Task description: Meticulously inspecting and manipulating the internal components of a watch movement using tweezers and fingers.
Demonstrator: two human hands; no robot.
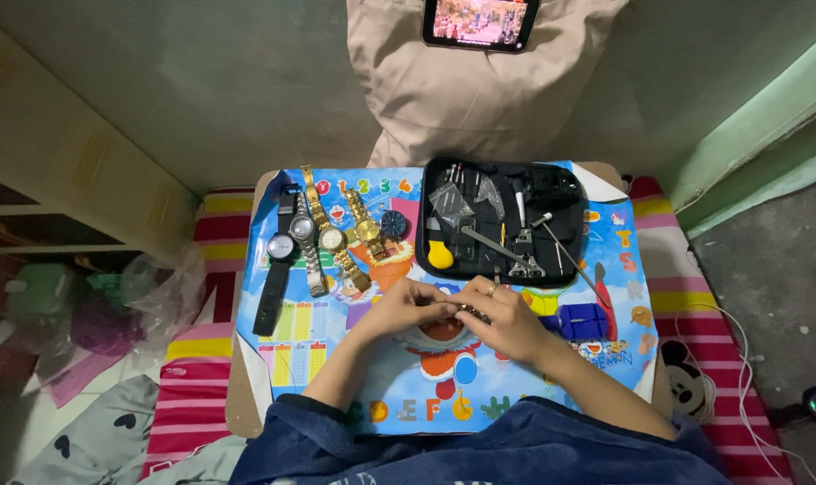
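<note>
Watch, gold-toned, is pinched between left hand and right hand, both closed on it over the mat. 4 watches lie lined up beyond; the tool case is open, tools unused.

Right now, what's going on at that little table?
A person sits over a small table covered with a cartoon alphabet mat. Both hands meet at the middle: the left hand and the right hand pinch a small metal watch part between them; it is too small to identify further. Four wristwatches lie in a row at the mat's left. An open black tool case with watch tools sits behind the hands. A phone rests on a pillow beyond.
</note>
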